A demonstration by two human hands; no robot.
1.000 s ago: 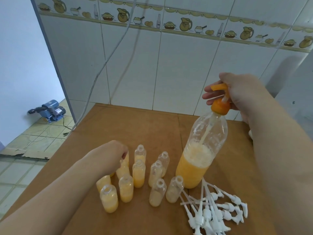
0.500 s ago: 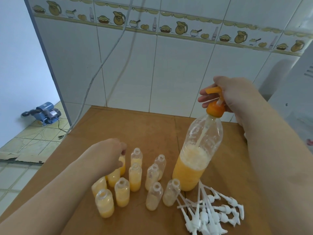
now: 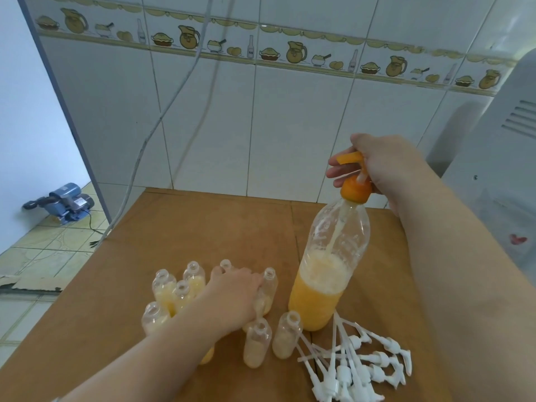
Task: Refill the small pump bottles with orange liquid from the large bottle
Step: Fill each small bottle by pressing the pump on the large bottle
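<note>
Orange liquid fills roughly the lower third of the big bottle [image 3: 330, 274], upright on the brown surface [image 3: 203, 227], right of centre. Right hand [image 3: 377, 163] sits at its orange pump [image 3: 355, 181], fingers curled round the head w/ fingertips under the spout. Small bottles [image 3: 258, 342] stand uncapped in a cluster just left of it, partly filled. Left hand [image 3: 232, 297] rests over the cluster's middle, fingers bent down among the necks; can't tell if they're pinching one. White pump tops [image 3: 356, 367] lie piled front-right.
</note>
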